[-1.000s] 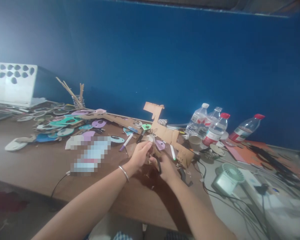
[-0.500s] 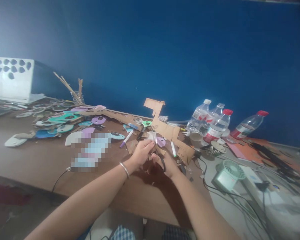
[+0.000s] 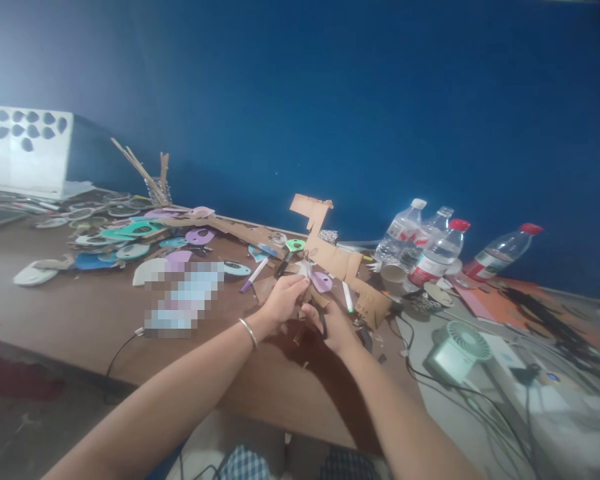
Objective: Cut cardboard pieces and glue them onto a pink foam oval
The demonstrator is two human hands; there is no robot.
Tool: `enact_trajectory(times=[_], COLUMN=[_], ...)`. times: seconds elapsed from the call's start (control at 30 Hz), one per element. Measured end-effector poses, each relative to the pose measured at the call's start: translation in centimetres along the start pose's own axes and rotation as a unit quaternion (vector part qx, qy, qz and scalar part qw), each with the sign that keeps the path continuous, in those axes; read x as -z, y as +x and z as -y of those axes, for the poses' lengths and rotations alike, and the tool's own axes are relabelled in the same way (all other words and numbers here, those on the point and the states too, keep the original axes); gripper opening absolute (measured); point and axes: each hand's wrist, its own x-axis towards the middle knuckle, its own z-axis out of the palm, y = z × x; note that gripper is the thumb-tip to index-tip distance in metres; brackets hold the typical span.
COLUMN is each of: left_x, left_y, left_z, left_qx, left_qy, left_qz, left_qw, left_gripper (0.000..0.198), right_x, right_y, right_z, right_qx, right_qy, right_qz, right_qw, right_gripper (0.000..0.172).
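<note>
My right hand (image 3: 336, 327) is closed around a pair of scissors (image 3: 323, 325); a dark handle loop shows at its fingers. The blades point away from me and are partly hidden. My left hand (image 3: 286, 298) is closed in a pinch close beside the scissors, and the small thing in its fingers is mostly covered. Just beyond the hands lie a purple leaf-shaped cutout (image 3: 322, 281) and a large angular piece of cardboard (image 3: 333, 259). A purple-capped marker (image 3: 254, 275) lies to the left, a green-capped marker (image 3: 347, 297) to the right.
A heap of coloured cutouts (image 3: 130, 230) covers the table's left side, near a cup of wooden sticks (image 3: 159, 192). Plastic bottles (image 3: 433, 257) stand at the back right. A small green fan (image 3: 457, 353) and cables are at the right. A blurred-out rectangular object (image 3: 185, 300) lies left.
The view has shifted slightly. Both hands stay together at almost the same place, still closed, with the scissors in the right one.
</note>
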Motion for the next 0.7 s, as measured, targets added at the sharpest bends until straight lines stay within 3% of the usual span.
enact_trajectory(times=[0.13,0.27,0.37,0.43,0.5,0.7], left_x=[-0.2,-0.6,-0.4,0.0,0.3,0.4], left_y=[-0.2,-0.4,-0.2,0.0,0.3,0.6], left_z=[-0.1,0.1,0.2,0.2,0.3,0.5], left_qx=[0.010,0.036,0.017,-0.007,-0.019,-0.021], left_qy=[-0.031,-0.083,-0.089,-0.082,-0.071,0.051], left_qz=[0.003,0.065,0.014,-0.051,-0.080,-0.014], left_qw=[0.999,0.994,0.996,0.995,0.994,0.998], left_gripper=[0.033,0.032,0.033,0.033,0.032,0.031], right_x=[-0.3,-0.3,0.0,0.2,0.3,0.5], right_y=[0.0,0.0,0.0,0.0,0.0,0.3], right_z=[0.2,-0.9,-1.8,-2.1,-2.3,-2.2], right_qx=[-0.015,0.002,-0.027,-0.059,-0.069,-0.079], right_qy=[-0.030,-0.015,0.013,0.043,0.079,0.076], right_qz=[0.010,-0.018,-0.039,-0.083,-0.135,-0.209], right_qw=[0.999,1.000,0.999,0.994,0.985,0.972], right_gripper=[0.034,0.030,0.032,0.033,0.031,0.027])
